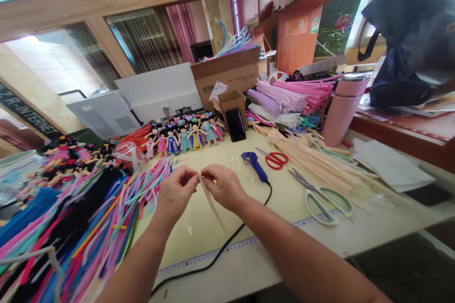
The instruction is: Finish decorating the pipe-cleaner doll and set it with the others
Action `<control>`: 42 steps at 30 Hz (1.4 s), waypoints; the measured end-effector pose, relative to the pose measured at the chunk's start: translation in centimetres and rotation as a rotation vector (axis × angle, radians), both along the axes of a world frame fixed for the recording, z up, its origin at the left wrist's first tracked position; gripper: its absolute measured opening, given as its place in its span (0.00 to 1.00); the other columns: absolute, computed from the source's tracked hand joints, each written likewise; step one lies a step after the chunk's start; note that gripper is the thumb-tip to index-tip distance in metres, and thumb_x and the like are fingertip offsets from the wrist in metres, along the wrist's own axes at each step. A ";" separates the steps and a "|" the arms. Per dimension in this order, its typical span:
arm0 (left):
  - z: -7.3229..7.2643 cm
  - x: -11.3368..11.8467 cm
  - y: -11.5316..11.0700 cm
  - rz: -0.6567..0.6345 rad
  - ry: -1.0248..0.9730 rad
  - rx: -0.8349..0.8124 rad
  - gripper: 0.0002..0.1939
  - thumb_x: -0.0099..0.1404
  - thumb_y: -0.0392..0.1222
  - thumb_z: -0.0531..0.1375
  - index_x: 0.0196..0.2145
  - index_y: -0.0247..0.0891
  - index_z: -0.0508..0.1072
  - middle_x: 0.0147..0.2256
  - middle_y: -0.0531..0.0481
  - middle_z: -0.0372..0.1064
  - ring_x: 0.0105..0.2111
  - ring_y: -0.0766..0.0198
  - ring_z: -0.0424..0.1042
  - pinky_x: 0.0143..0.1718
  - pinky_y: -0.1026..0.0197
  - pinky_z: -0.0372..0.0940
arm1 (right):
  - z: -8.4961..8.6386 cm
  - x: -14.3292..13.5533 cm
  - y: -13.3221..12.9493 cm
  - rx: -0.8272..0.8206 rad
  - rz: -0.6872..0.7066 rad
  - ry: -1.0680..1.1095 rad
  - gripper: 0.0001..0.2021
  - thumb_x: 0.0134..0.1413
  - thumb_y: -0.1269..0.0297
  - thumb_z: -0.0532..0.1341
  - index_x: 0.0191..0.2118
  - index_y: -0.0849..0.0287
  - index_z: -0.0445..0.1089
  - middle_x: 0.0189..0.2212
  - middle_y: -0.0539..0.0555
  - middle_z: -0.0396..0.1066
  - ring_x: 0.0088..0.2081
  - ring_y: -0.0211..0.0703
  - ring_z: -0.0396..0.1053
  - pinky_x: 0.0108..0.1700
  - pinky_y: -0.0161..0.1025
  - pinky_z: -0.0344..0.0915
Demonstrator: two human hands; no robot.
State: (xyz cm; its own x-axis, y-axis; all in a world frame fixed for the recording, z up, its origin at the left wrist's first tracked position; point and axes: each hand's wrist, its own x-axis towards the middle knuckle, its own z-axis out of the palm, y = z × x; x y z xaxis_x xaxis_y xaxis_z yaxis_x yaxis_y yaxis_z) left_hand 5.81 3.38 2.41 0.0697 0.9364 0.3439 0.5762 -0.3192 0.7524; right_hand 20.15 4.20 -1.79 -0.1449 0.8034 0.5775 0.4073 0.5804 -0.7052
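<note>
Both hands meet above the middle of the pale yellow table top (192, 246). My left hand (179, 194) pinches the upper end of a pale beige pipe cleaner (212, 203) between thumb and forefinger. Beside it, my right hand (223, 187) is closed on the same end, fingertips nearly touching the left ones. The strip's free length hangs down toward me, slightly blurred. To the right of my hands lies a blue glue gun (256, 166), its black cord (227, 242) running under my right forearm.
Red-handled scissors (275, 158) and larger white-handled scissors (316, 194) lie right, by beige pipe cleaners (313, 158). Colourful pipe cleaners (110, 218) heap at left. Small dolls (185, 137) stand behind, near a phone (236, 124). A pink flask (343, 111) stands right; a ruler (185, 264) lies in front.
</note>
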 end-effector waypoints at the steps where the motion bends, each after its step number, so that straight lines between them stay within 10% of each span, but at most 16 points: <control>1: -0.1 0.0 -0.1 0.001 0.041 0.019 0.10 0.54 0.48 0.59 0.26 0.38 0.72 0.21 0.54 0.68 0.22 0.65 0.67 0.24 0.63 0.62 | 0.0 0.0 0.0 -0.027 0.024 0.012 0.06 0.54 0.73 0.58 0.35 0.58 0.71 0.31 0.51 0.74 0.34 0.39 0.68 0.38 0.35 0.61; 13: 0.9 -1.0 -0.7 -0.135 0.109 -0.044 0.12 0.57 0.49 0.58 0.31 0.38 0.75 0.28 0.50 0.74 0.30 0.60 0.72 0.34 0.59 0.66 | 0.2 0.1 -0.2 -0.073 -0.005 -0.085 0.04 0.54 0.70 0.58 0.33 0.56 0.68 0.27 0.48 0.72 0.31 0.39 0.66 0.34 0.34 0.57; 30: 0.6 -0.5 0.0 0.012 -0.085 -0.243 0.16 0.50 0.55 0.62 0.22 0.37 0.73 0.18 0.55 0.64 0.20 0.67 0.60 0.23 0.64 0.56 | 0.1 0.1 -0.5 0.007 0.027 -0.241 0.11 0.59 0.68 0.57 0.48 0.57 0.69 0.35 0.55 0.77 0.38 0.45 0.72 0.39 0.38 0.60; 42: 0.3 -1.0 0.2 -0.038 0.232 -0.110 0.13 0.53 0.52 0.59 0.20 0.40 0.69 0.18 0.56 0.63 0.21 0.65 0.61 0.24 0.63 0.56 | 0.3 0.5 -0.5 0.019 0.014 -0.401 0.08 0.60 0.68 0.57 0.30 0.58 0.68 0.28 0.53 0.72 0.32 0.42 0.66 0.32 0.37 0.52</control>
